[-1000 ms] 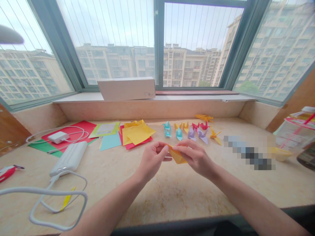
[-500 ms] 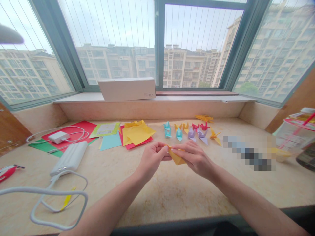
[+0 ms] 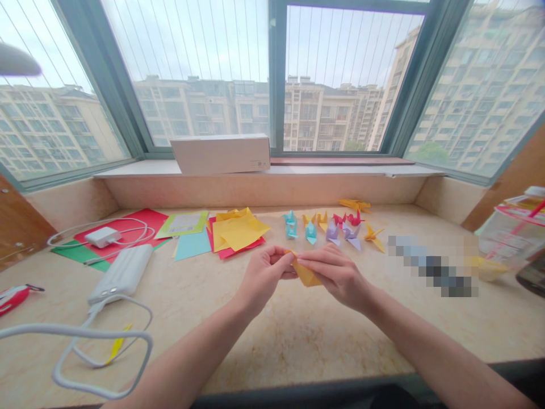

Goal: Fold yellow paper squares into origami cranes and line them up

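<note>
Between both hands is a folded piece of yellow origami paper (image 3: 309, 276), held just above the stone counter. My left hand (image 3: 268, 275) pinches its left end between thumb and fingers. My right hand (image 3: 334, 268) grips the upper edge, its fingers laid across the paper and partly hiding it. Beyond the hands stand small folded paper cranes: a blue one (image 3: 311, 232), a purple one (image 3: 351, 234), a red one (image 3: 354, 218) and a yellow one (image 3: 374, 237), among others. A stack of yellow sheets (image 3: 238, 230) lies past my left hand.
To the left are a white power bank (image 3: 121, 274), a looping white cable (image 3: 102, 393), a charger plug (image 3: 103, 237) and a red-handled tool (image 3: 15, 298). A plastic cup (image 3: 506, 233) stands at the right, near a pixelated patch. On the sill rests a white box (image 3: 220, 155).
Both hands keep almost the same pose on the yellow paper. The whole view has shifted very slightly; nothing else visibly moved.
</note>
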Demonstrator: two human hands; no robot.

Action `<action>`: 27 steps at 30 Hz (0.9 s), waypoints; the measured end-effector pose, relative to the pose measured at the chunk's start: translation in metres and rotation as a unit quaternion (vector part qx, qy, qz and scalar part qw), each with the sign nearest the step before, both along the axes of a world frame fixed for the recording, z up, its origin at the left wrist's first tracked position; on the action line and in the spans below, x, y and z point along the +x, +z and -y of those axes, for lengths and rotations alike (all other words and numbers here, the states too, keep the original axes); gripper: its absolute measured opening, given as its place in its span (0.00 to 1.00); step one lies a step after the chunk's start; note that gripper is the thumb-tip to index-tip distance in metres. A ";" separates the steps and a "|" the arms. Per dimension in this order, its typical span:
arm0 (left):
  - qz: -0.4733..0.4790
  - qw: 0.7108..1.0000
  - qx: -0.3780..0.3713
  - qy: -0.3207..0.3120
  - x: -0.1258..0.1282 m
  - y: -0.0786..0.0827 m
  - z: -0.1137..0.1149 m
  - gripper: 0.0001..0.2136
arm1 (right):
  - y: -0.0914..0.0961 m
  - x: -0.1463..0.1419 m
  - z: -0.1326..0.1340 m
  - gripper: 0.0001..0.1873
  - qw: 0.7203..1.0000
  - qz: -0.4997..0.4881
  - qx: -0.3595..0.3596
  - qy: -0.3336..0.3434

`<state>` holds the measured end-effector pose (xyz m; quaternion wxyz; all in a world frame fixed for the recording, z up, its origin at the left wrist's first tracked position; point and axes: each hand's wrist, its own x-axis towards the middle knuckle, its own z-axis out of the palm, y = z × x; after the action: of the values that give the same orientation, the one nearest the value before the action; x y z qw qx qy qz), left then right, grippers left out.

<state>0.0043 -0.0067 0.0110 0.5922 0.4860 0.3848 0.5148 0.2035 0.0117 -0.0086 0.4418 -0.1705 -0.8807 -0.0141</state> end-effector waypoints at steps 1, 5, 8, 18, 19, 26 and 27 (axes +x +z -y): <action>0.001 1.000 -0.006 -0.005 0.000 0.001 0.000 0.12 | 0.000 0.001 0.000 0.23 1.000 0.000 -0.002 0.003; 0.004 0.999 -0.014 -0.028 -0.002 0.001 0.001 0.13 | 0.002 0.004 -0.001 0.23 1.000 0.008 -0.003 0.010; 0.008 0.999 -0.017 -0.038 -0.002 0.000 0.000 0.14 | 0.003 0.006 -0.002 0.24 1.000 0.015 -0.007 0.018; 0.025 0.999 -0.017 -0.038 -0.002 -0.004 -0.003 0.15 | 0.003 0.010 -0.004 0.27 0.998 0.018 -0.049 0.034; 0.023 0.999 -0.016 -0.032 -0.002 -0.003 -0.003 0.15 | 0.003 0.010 -0.004 0.27 0.998 0.020 -0.050 0.035; 0.006 1.000 0.017 0.020 -0.002 -0.003 -0.004 0.15 | 0.004 0.002 0.000 0.25 0.998 0.034 -0.052 -0.008; 0.006 0.999 0.028 0.033 -0.002 -0.004 -0.004 0.15 | 0.004 0.001 0.001 0.24 0.997 0.034 -0.058 -0.024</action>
<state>0.0027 -0.0028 0.0072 0.5634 0.4859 0.3824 0.5479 0.2041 0.0102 -0.0043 0.4004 -0.2165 -0.8902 0.0201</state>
